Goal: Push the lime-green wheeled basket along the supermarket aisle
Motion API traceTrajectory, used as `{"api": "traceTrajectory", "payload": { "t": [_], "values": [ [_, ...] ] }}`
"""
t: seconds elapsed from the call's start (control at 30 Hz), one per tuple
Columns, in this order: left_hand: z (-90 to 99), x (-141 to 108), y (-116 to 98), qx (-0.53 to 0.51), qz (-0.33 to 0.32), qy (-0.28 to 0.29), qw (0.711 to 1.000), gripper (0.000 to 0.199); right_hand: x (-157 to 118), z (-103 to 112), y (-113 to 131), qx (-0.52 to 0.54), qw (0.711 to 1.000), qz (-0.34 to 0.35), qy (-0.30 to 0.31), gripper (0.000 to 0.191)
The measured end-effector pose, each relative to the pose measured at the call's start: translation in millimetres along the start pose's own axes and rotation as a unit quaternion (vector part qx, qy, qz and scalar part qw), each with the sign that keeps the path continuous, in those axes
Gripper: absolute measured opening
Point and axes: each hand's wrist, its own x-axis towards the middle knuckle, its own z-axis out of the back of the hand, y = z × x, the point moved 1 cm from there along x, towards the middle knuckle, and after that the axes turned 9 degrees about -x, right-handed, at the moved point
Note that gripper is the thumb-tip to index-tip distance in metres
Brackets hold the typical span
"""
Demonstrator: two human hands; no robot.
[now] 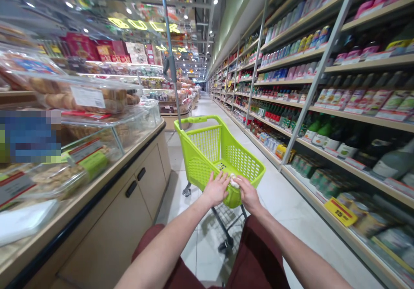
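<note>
A bright green plastic shopping cart (198, 164) stands in front of me on the tiled floor, a tall pole rising from its far left corner. My left hand (217, 190) lies on the cart's near rim with its fingers stretched out and slightly spread. Beside it, at the same rim, my right hand (248, 192) is closed on a small white crumpled wipe (234, 180). The wipe presses against the green plastic between both hands. Only a few slots and the floor of the basket show inside.
On the left runs a wooden counter (116, 220) with clear cases of packaged baked goods (87, 97). Tall shelves (310, 108) of bottles and cans line the right side. A yellow price tag (340, 211) juts from the lowest shelf. Between them the aisle (203, 103) stretches away.
</note>
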Motion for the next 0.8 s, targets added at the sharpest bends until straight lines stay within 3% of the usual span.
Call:
{"api": "traceTrajectory", "payload": {
  "t": [0.1,0.2,0.3,0.4,0.5,0.67,0.73,0.8],
  "values": [
    [-3.9,-0.9,-6.5,0.008,-0.020,0.005,1.000,0.049,-3.7,5.5,-0.3,-0.027,0.999,0.022,0.023,0.039],
    [5.1,0.2,-7.0,0.026,-0.037,0.035,0.998,0.049,-3.3,19.1,-27.6,-0.079,0.996,0.000,0.047,0.034],
    [24.0,5.8,3.1,0.066,0.017,0.026,0.997,0.054,-1.8,35.0,-59.0,-0.114,0.991,-0.054,0.048,0.034],
    [42.8,12.6,18.3,0.130,0.083,0.011,0.988,0.056,0.2,43.5,-73.0,-0.128,0.984,-0.122,0.035,0.035],
    [50.5,16.2,27.0,0.183,0.099,0.010,0.978,0.055,3.5,38.0,-59.5,-0.133,0.980,-0.149,0.022,0.035],
    [40.7,16.2,14.6,0.262,0.079,0.023,0.962,0.054,7.9,19.3,-10.3,-0.145,0.989,-0.041,0.005,0.040],
    [41.1,15.7,8.0,0.287,0.060,0.027,0.956,0.051,5.2,21.3,-7.9,-0.181,0.983,-0.018,0.009,0.042],
    [48.7,14.4,6.4,0.311,0.050,0.019,0.949,0.047,-1.0,29.5,-21.1,-0.215,0.976,-0.012,0.030,0.043]
  ]
}}
